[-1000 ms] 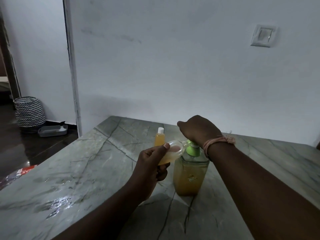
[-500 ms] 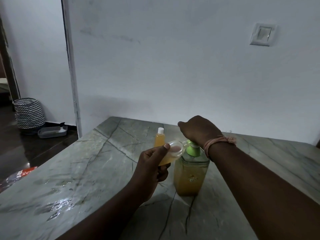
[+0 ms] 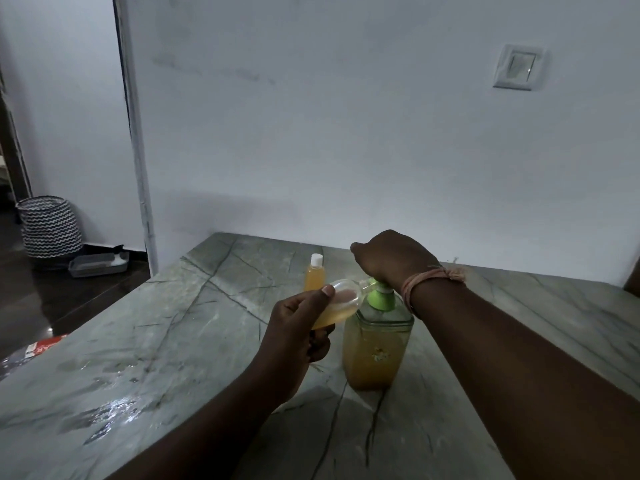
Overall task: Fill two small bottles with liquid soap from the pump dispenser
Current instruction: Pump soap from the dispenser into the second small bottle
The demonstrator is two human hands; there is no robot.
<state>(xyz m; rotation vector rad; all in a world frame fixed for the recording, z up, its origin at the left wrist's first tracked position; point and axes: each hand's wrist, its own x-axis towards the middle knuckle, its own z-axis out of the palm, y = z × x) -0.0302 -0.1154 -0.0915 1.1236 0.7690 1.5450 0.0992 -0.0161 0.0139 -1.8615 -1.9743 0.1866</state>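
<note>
Standing behind both hands, capped bottle [image 3: 314, 276] beside pump dispenser [image 3: 377, 344]

Two bare forearms reach in from the bottom edge, with no sleeve showing on either one. The left hand [image 3: 298, 327] wears nothing that can be seen: no ring, no band, no watch. The right hand [image 3: 391, 258] carries a thin pinkish thread band [image 3: 429, 277] wound several times round the wrist, its frayed knotted end sticking out at the outer side
</note>
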